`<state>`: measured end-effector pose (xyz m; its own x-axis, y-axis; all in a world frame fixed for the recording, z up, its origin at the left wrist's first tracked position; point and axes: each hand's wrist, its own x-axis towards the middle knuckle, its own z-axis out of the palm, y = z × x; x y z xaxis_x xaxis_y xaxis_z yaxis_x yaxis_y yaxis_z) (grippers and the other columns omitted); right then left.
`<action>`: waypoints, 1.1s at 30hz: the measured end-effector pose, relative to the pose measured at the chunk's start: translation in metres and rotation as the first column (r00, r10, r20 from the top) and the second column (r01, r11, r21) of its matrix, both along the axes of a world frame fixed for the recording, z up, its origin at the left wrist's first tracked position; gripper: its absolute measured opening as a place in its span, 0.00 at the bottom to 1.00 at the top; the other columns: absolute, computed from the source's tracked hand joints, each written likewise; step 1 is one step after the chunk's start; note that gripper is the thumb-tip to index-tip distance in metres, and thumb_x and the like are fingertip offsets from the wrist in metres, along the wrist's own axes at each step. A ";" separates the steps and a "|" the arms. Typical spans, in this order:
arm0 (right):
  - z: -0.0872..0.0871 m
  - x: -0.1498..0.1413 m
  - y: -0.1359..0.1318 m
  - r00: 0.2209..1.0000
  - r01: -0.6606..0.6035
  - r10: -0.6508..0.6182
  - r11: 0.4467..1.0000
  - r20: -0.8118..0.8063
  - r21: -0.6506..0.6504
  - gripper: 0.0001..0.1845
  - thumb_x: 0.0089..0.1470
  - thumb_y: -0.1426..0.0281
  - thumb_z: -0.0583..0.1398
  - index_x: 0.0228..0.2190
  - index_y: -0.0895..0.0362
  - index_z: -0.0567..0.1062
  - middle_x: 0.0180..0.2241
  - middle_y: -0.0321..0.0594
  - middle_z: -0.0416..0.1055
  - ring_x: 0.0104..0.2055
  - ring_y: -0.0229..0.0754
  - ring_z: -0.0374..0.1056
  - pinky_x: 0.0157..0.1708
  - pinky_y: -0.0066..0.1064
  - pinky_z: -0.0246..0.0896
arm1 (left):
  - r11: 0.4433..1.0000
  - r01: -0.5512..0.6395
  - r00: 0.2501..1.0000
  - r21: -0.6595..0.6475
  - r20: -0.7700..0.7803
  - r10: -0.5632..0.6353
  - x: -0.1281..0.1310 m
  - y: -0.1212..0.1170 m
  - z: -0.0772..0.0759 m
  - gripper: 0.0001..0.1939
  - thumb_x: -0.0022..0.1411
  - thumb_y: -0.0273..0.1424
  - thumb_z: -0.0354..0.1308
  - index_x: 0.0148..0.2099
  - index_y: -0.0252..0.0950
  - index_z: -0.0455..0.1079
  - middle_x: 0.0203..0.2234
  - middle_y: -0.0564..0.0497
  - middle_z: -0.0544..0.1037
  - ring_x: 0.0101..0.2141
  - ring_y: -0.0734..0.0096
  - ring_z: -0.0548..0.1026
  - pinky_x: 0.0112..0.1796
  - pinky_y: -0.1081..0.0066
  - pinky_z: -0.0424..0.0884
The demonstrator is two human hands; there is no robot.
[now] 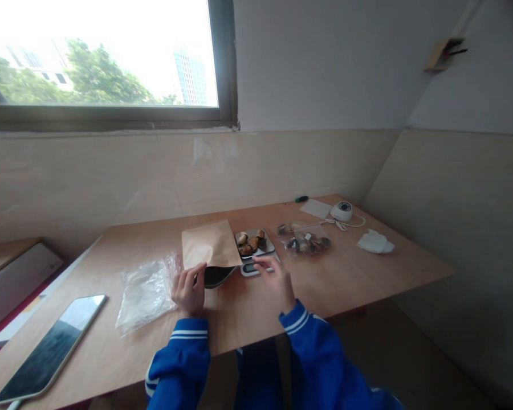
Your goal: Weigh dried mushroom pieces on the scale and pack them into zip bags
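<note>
My left hand pinches the near edge of a brown paper pouch, which lies on the table with its mouth gaping and a dark inside showing. Right of the pouch, a small kitchen scale carries several dried mushrooms on its tray. My right hand hovers over the scale's display end, thumb and index finger bent and slightly apart. I see nothing between those fingertips.
Clear plastic bags lie left of my left hand, and a phone rests at the table's left. Bagged mushrooms sit right of the scale. Further right are a white dome camera with its cable and a crumpled tissue.
</note>
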<state>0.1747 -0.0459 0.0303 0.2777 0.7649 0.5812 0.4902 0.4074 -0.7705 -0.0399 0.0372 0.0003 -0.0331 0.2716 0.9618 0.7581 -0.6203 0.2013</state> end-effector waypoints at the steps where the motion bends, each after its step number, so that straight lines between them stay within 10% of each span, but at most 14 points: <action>1: 0.000 0.016 0.006 1.000 0.028 -0.028 0.999 -0.008 -0.024 0.10 0.57 0.63 0.59 0.37 0.55 0.75 0.39 0.42 0.76 0.37 0.42 0.73 0.39 0.35 0.70 | 1.000 -0.005 1.000 0.005 0.001 0.005 0.000 0.000 0.000 0.06 0.58 0.27 0.60 0.38 0.40 0.75 0.27 0.52 0.79 0.27 0.71 0.73 0.32 0.71 0.67; 8: -0.021 0.080 0.050 0.952 0.169 -0.167 0.986 0.256 0.015 0.11 0.57 0.66 0.57 0.28 0.57 0.77 0.39 0.45 0.71 0.43 0.46 0.70 0.47 0.41 0.65 | 1.000 -0.005 1.000 0.012 -0.015 0.005 -0.001 0.001 -0.002 0.06 0.59 0.28 0.59 0.39 0.41 0.75 0.28 0.52 0.79 0.28 0.71 0.73 0.32 0.72 0.67; 23: -0.027 0.070 0.042 0.967 0.024 -0.012 0.999 0.256 -0.044 0.16 0.57 0.74 0.50 0.39 0.57 0.76 0.43 0.47 0.75 0.48 0.45 0.70 0.49 0.40 0.64 | 1.000 -0.001 0.999 -0.003 -0.032 0.001 -0.001 0.002 -0.002 0.06 0.58 0.28 0.60 0.39 0.41 0.75 0.28 0.52 0.79 0.27 0.71 0.73 0.33 0.71 0.68; 29: 0.004 0.025 0.004 0.950 -0.163 0.138 0.984 0.280 0.068 0.16 0.52 0.81 0.50 0.31 0.56 0.75 0.32 0.42 0.73 0.39 0.42 0.69 0.41 0.36 0.67 | 0.999 0.011 1.000 -0.043 -0.012 -0.011 0.001 0.000 0.001 0.05 0.59 0.29 0.59 0.38 0.41 0.76 0.27 0.52 0.79 0.26 0.71 0.73 0.31 0.70 0.69; 33: 0.011 -0.034 -0.004 0.810 -0.390 0.377 0.918 0.449 -0.066 0.19 0.52 0.83 0.50 0.40 0.59 0.75 0.43 0.45 0.74 0.48 0.41 0.67 0.49 0.34 0.65 | 0.998 0.026 0.999 -0.056 -0.016 -0.027 0.003 0.001 -0.002 0.05 0.59 0.29 0.59 0.38 0.40 0.76 0.26 0.52 0.79 0.26 0.72 0.73 0.31 0.72 0.69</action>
<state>0.1408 -0.0495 0.0418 -0.3277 0.7366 0.5917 0.5754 0.6523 -0.4933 -0.0372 0.0381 -0.0013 -0.0088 0.3254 0.9455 0.7450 -0.6286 0.2233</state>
